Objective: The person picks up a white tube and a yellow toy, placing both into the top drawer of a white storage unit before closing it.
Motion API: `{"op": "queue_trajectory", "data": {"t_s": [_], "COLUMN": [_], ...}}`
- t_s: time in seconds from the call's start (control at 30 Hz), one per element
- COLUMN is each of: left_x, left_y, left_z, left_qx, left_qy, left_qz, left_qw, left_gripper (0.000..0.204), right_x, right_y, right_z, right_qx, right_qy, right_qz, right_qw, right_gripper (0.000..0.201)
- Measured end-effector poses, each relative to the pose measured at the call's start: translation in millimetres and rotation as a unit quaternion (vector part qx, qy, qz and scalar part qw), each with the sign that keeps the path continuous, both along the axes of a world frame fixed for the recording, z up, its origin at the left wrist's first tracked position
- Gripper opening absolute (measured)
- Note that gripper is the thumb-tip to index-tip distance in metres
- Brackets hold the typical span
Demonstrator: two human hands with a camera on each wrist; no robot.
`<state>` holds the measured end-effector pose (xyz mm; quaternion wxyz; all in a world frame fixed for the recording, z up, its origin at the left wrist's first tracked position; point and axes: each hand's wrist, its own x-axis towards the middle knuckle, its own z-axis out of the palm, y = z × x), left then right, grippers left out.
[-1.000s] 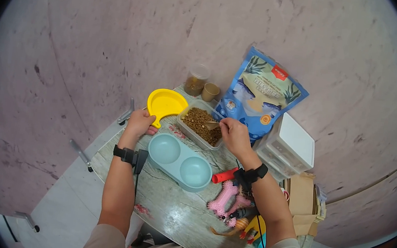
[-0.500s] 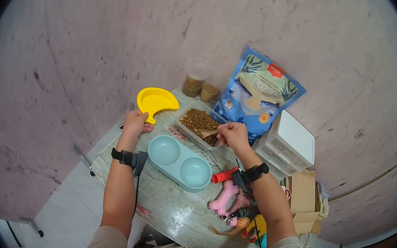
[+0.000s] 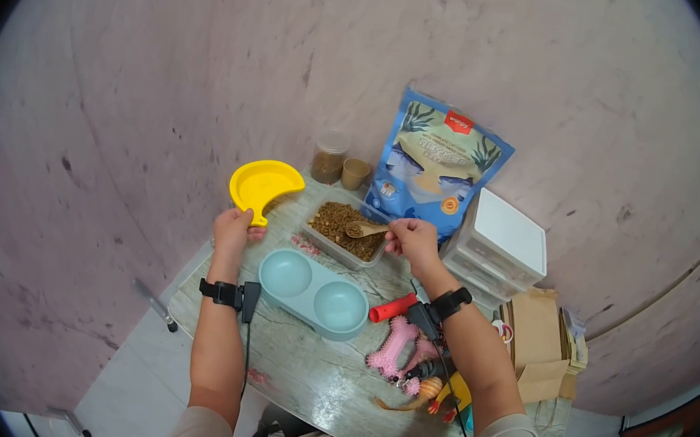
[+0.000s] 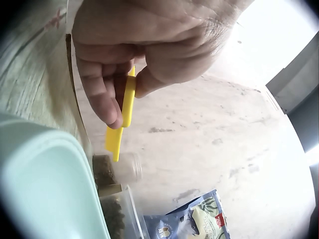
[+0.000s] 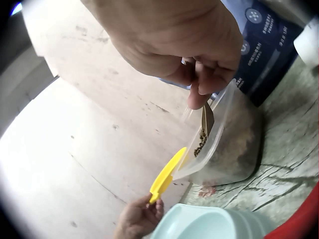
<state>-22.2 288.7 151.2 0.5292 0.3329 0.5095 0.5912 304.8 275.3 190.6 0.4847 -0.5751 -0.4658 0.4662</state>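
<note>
Left hand (image 3: 232,228) pinches the handle of the yellow dish (image 3: 262,184), thumb and curled fingers around it; the dish body sticks up and away from the hand, held off the table (image 3: 309,368) at its left corner. Right hand (image 3: 413,237) pinches the handle of a wooden spoon (image 3: 363,229), bowl loaded with kibble, hovering over the clear tub (image 3: 340,233) of kibble. Tub sits just behind the pale blue double bowl (image 3: 313,290), which lies between the two hands. Left wrist view shows the pinch up close: handle edge-on between thumb and fingertips (image 4: 112,112); it also catches the lidded jar (image 4: 119,169) beyond. Right wrist view shows the spoon (image 5: 203,130) tilted down at the tub (image 5: 234,149) rim with kibble on it, and the yellow dish (image 5: 167,175) edge-on farther off. Only the head view shows the blue food bag (image 3: 436,170), white drawer box (image 3: 496,247), red tool (image 3: 392,307) and pink toy (image 3: 400,352).
</note>
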Motion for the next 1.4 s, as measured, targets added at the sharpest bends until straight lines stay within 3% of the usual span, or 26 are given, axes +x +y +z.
{"op": "queue_trajectory", "data": {"t_s": [0.03, 0.07, 0.1, 0.13, 0.2, 0.23, 0.33, 0.47, 0.53, 0.63, 0.93, 1.27, 1.4], "left_x": [2, 4, 7, 9, 11, 12, 13, 13, 13, 12, 22, 46, 59], "left_y": [-1, -2, -3, -3, -4, -3, -2, -2, -2, -2, -20, -52, -61], "left_z": [1, 1, 1, 1, 1, 0, -1, -3, -3, -1, 20, 27, 29], "left_qx": [0.002, 0.004, 0.005, 0.006, 0.004, 0.005, 0.007, 0.014, 0.017, 0.018, 0.053, 0.082, 0.076], "left_qy": [0.001, 0.004, 0.008, 0.008, 0.013, 0.013, 0.012, 0.007, 0.005, 0.006, 0.009, -0.021, -0.051], "left_qz": [-0.001, -0.006, -0.010, -0.011, -0.021, -0.022, -0.018, -0.028, -0.029, -0.020, -0.023, -0.116, -0.170], "left_qw": [1.000, 1.000, 1.000, 1.000, 1.000, 1.000, 1.000, 0.999, 0.999, 1.000, 0.998, 0.990, 0.981], "left_gripper": [0.017, 0.017, 0.016, 0.016, 0.016, 0.016, 0.018, 0.018, 0.018, 0.018, 0.016, 0.020, 0.020], "right_x": [-1, -3, -6, -8, -13, -16, -20, -14, -11, -7, 9, 19, -7], "right_y": [1, 1, -1, -4, -11, -13, -17, -9, -3, -2, -7, -10, -15], "right_z": [-3, -7, -6, -6, -3, 0, 3, -9, -12, -11, 3, 42, 61], "right_qx": [0.002, 0.118, 0.227, 0.228, 0.320, 0.320, 0.214, 0.185, 0.063, -0.005, -0.055, -0.006, 0.018], "right_qy": [0.001, -0.174, -0.342, -0.342, -0.430, -0.430, -0.407, -0.365, -0.244, -0.144, 0.074, 0.123, 0.094], "right_qz": [-0.001, -0.007, -0.012, -0.014, 0.056, 0.055, 0.073, 0.056, 0.038, 0.022, -0.023, -0.003, 0.000], "right_qw": [1.000, 0.978, 0.912, 0.912, 0.842, 0.842, 0.885, 0.911, 0.967, 0.989, 0.995, 0.992, 0.995], "right_gripper": [0.016, 0.017, 0.017, 0.017, 0.017, 0.017, 0.018, 0.018, 0.017, 0.017, 0.009, 0.012, 0.012]}}
